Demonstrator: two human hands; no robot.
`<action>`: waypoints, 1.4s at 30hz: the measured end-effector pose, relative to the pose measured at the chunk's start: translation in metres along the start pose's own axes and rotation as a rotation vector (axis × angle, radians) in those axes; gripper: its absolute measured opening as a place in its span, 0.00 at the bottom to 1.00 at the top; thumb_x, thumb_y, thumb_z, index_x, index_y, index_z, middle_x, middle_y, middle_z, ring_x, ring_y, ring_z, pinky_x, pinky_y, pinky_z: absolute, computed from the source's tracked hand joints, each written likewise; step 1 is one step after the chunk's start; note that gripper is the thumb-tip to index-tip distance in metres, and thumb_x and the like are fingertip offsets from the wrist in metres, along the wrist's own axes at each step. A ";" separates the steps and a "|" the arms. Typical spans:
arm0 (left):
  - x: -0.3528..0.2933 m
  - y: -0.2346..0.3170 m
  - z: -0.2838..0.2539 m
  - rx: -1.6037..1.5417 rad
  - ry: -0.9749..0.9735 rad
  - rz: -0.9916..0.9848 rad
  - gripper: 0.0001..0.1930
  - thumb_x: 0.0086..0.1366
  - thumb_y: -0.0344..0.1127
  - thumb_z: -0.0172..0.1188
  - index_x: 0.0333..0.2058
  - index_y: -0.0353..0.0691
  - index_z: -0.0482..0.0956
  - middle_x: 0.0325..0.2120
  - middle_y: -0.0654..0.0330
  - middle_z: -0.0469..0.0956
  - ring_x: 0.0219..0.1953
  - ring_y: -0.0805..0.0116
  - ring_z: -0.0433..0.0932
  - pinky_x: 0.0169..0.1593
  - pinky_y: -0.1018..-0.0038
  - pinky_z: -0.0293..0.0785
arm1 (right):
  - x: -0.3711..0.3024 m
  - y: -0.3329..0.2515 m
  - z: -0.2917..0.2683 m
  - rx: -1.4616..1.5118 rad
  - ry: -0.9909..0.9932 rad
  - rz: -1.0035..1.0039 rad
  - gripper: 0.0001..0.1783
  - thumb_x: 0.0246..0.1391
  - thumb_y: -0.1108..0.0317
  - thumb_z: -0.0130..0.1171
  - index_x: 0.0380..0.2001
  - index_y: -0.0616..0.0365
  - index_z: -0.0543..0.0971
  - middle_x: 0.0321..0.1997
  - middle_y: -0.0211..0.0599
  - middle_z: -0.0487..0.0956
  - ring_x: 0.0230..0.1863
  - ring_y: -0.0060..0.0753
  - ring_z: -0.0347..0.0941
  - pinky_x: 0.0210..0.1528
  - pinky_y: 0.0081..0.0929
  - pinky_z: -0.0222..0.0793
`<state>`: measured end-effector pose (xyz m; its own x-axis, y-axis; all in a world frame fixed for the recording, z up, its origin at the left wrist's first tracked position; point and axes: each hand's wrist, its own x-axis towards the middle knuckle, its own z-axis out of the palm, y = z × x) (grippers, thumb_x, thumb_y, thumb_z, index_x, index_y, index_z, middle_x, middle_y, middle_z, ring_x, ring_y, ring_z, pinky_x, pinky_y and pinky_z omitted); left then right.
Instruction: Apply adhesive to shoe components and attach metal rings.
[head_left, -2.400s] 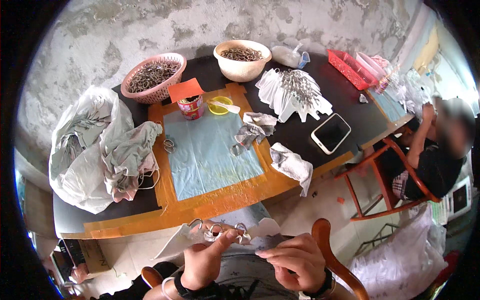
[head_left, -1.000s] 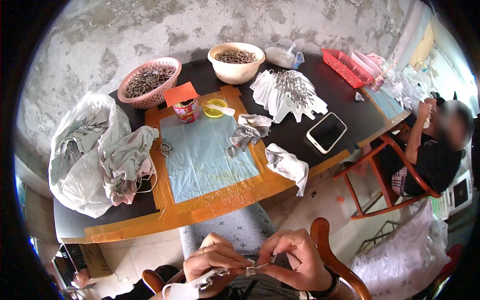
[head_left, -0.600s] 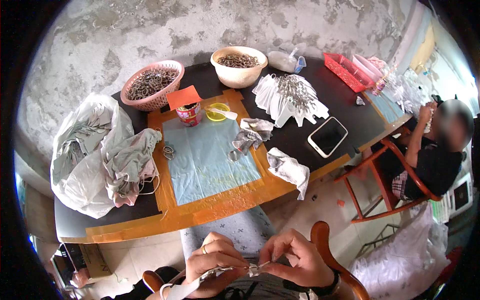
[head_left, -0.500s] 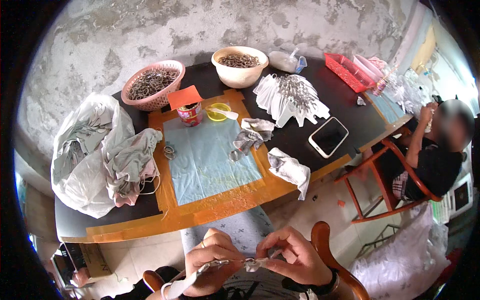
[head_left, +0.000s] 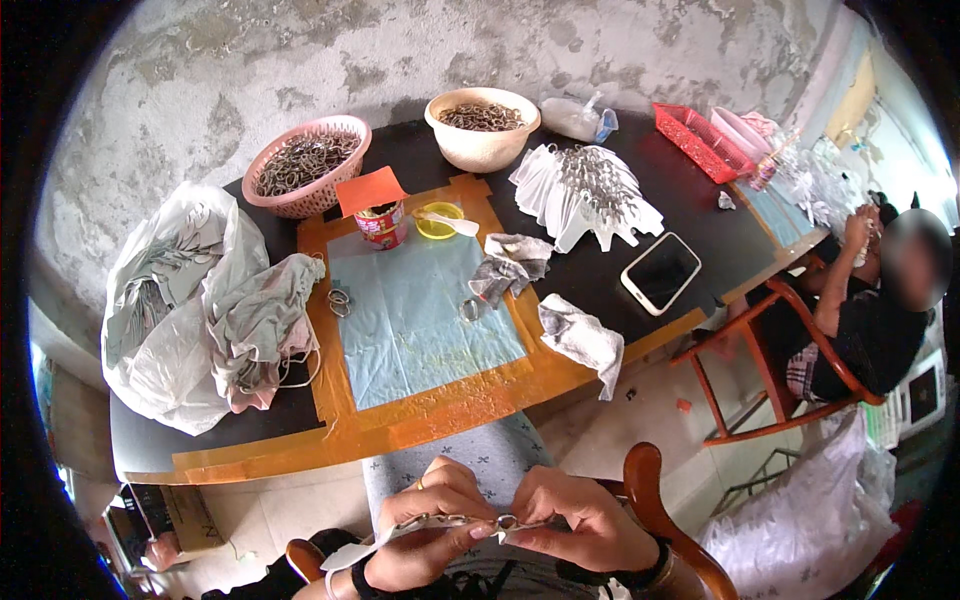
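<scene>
Low over my lap, my left hand point(head_left: 430, 525) is closed round a whitish strip point(head_left: 352, 553), whose tail hangs out toward the lower left. A row of small metal rings seems to run along the strip's upper edge. Between my two hands sits one metal ring point(head_left: 507, 521) at the strip's end. My right hand point(head_left: 580, 518) pinches the strip beside that ring, thumb and fingers pressed together. Fingers hide much of the strip, and I cannot tell whether it is cloth or paper. On the table, a fan of white strips with metal rings point(head_left: 585, 195) looks similar.
A pink basket point(head_left: 350, 130) and cream bowl point(head_left: 478, 150) hold many rings. A plastic bag of grey cloth point(head_left: 165, 300), red can point(head_left: 382, 232), yellow dish point(head_left: 440, 225), rags point(head_left: 580, 335) and phone point(head_left: 662, 272) lie about. Another person point(head_left: 870, 320) sits at right beside a chair point(head_left: 740, 350).
My right hand has turned over the strip, its fingers folding down and closing near the ring. The left hand stays closed on the strip and has shifted slightly.
</scene>
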<state>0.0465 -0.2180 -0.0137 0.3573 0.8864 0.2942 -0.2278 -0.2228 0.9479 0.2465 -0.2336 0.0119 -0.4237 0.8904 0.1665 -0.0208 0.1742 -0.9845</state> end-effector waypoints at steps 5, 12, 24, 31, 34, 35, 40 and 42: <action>-0.002 -0.002 -0.004 -0.057 0.039 -0.025 0.03 0.54 0.24 0.66 0.28 0.36 0.81 0.29 0.59 0.77 0.35 0.64 0.71 0.42 0.67 0.67 | -0.001 -0.004 -0.001 0.037 -0.038 0.185 0.14 0.49 0.68 0.68 0.34 0.59 0.74 0.35 0.31 0.74 0.37 0.27 0.71 0.41 0.26 0.63; -0.006 -0.006 0.006 -0.222 0.257 -0.128 0.02 0.57 0.23 0.64 0.29 0.35 0.79 0.29 0.57 0.76 0.34 0.66 0.72 0.38 0.70 0.68 | -0.006 0.010 0.000 0.261 0.064 0.316 0.36 0.51 0.68 0.67 0.57 0.62 0.58 0.53 0.41 0.67 0.57 0.28 0.63 0.60 0.28 0.59; -0.003 -0.006 0.010 -0.083 0.163 -0.229 0.07 0.63 0.32 0.59 0.31 0.34 0.77 0.33 0.58 0.74 0.35 0.69 0.73 0.40 0.72 0.69 | -0.003 -0.003 0.003 0.007 0.280 0.302 0.08 0.56 0.71 0.62 0.37 0.64 0.78 0.35 0.34 0.82 0.37 0.20 0.77 0.38 0.19 0.75; -0.003 -0.005 0.007 -0.067 0.093 -0.267 0.12 0.60 0.36 0.61 0.36 0.34 0.74 0.37 0.55 0.71 0.42 0.65 0.69 0.47 0.68 0.65 | -0.001 -0.002 0.001 0.049 0.289 0.315 0.09 0.55 0.73 0.62 0.38 0.65 0.78 0.36 0.34 0.82 0.40 0.19 0.77 0.43 0.20 0.76; -0.002 -0.011 0.000 -0.112 -0.006 -0.174 0.27 0.56 0.48 0.68 0.47 0.35 0.74 0.43 0.54 0.72 0.48 0.60 0.69 0.54 0.62 0.64 | -0.002 0.000 -0.009 0.104 0.274 0.324 0.10 0.54 0.72 0.63 0.39 0.64 0.79 0.37 0.33 0.82 0.39 0.17 0.76 0.41 0.19 0.75; 0.000 -0.007 -0.005 -0.010 -0.142 -0.106 0.31 0.54 0.45 0.70 0.52 0.35 0.72 0.48 0.52 0.70 0.52 0.57 0.68 0.55 0.61 0.64 | -0.002 -0.001 -0.014 0.103 0.275 0.325 0.10 0.54 0.72 0.63 0.39 0.64 0.79 0.37 0.33 0.82 0.39 0.17 0.76 0.41 0.19 0.75; 0.011 -0.016 -0.021 0.594 -0.510 0.184 0.35 0.56 0.36 0.64 0.62 0.41 0.64 0.60 0.51 0.64 0.58 0.53 0.68 0.59 0.64 0.65 | 0.001 -0.007 -0.047 -0.049 -0.013 0.157 0.09 0.52 0.70 0.66 0.37 0.58 0.82 0.36 0.31 0.83 0.34 0.18 0.77 0.35 0.18 0.70; 0.022 -0.006 -0.033 0.441 -0.622 -0.025 0.29 0.56 0.29 0.59 0.59 0.39 0.68 0.56 0.51 0.70 0.57 0.52 0.70 0.59 0.65 0.67 | 0.005 -0.016 -0.052 -0.075 -0.081 0.139 0.09 0.51 0.70 0.66 0.36 0.56 0.82 0.35 0.31 0.83 0.33 0.22 0.77 0.33 0.21 0.69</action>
<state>0.0259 -0.1837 -0.0167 0.8321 0.5303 0.1625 0.1234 -0.4626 0.8779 0.2915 -0.2097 0.0312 -0.4893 0.8719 0.0209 0.1092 0.0851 -0.9904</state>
